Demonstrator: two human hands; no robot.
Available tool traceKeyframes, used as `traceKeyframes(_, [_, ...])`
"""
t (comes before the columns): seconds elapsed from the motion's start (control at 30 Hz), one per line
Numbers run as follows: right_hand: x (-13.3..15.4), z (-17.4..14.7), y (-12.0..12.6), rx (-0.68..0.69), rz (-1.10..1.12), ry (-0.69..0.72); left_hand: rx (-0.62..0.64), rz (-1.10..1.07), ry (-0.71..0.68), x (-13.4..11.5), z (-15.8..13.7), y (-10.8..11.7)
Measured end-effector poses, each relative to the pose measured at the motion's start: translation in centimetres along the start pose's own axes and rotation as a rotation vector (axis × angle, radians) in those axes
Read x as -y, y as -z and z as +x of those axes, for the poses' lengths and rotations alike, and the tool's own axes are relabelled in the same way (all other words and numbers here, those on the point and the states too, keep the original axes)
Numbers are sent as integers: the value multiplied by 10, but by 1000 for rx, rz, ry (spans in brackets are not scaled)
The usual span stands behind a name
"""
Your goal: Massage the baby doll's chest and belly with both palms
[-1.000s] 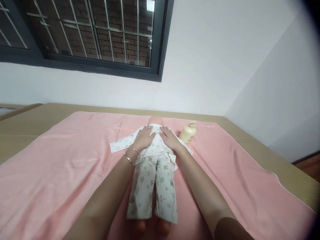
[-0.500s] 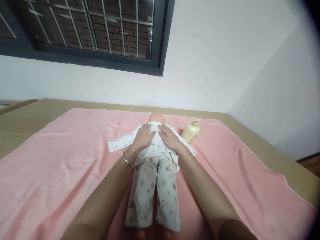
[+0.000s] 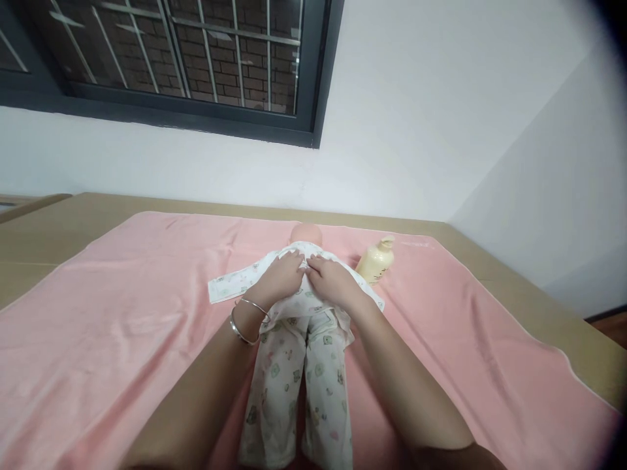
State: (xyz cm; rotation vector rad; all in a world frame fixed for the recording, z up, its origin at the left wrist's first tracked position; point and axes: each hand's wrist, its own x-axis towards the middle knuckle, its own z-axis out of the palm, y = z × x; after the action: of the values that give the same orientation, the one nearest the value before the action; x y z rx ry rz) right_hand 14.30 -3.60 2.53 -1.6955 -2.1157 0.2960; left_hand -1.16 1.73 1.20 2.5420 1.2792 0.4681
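A doll point(image 3: 306, 233) lies stretched out on a pink sheet, its smooth round head at the far end. It wears a white printed shirt point(image 3: 235, 282) and matching trousers point(image 3: 279, 385). My left hand point(image 3: 283, 277), with silver bangles point(image 3: 243, 321) at the wrist, rests palm down on the left of the shirt's upper middle. From the right, my right hand point(image 3: 333, 279) lies on the same part. The fingertips of both hands nearly meet over the middle of the shirt. Neither hand visibly grasps anything. What lies under the palms is hidden.
A pale yellow pump bottle point(image 3: 376, 262) stands on the pink sheet point(image 3: 122, 313) beside the doll's right-hand sleeve. The sheet covers much of a wooden surface point(image 3: 514, 297). Behind it rise a white wall point(image 3: 401, 130) and a dark-framed barred window point(image 3: 313, 98).
Both hands have slid slightly toward me and inward over the shirt, so the fingertips are closer together. The trousers appear a little nearer the lower edge.
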Motion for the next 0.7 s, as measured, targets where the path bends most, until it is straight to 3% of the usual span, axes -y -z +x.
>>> traceKeyframes(0.2, [-37,20,-28,-115,99,-112,-209,-78,46,23,14,-23])
traceKeyframes(0.7, [-35,19,-34,-125,22,-130,-213,-130,114,24,14,-33])
